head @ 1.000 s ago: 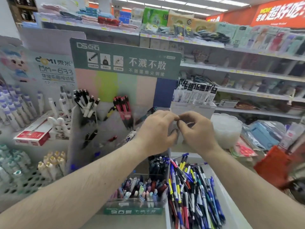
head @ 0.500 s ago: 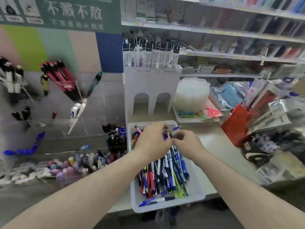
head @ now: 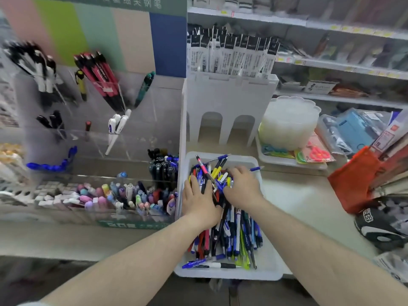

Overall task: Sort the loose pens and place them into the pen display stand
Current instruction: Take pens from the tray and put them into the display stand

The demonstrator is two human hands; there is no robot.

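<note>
A white tray [head: 267, 272] on the counter holds a heap of loose pens [head: 229, 235] in blue, black, red and yellow. Both hands lie on the far part of the heap. My left hand [head: 198, 199] rests flat on the pens with its fingers spread. My right hand [head: 242, 186] is bent over the pile, fingertips down among blue and yellow pens; whether it holds one is hidden. To the left stands the clear acrylic pen display stand [head: 95, 129], with black-and-white, red, white and blue pens in its slanted pockets.
A white rack of boxed refills [head: 229, 91] stands behind the tray. A stack of white plastic bowls [head: 289, 122] sits to its right, then an orange bag [head: 353, 180] and packaged goods. Capped markers [head: 123, 197] fill a box left of the tray.
The view has tilted down from the stand to the tray. Both hands dropped from chest height onto the pen heap and spread apart there.
</note>
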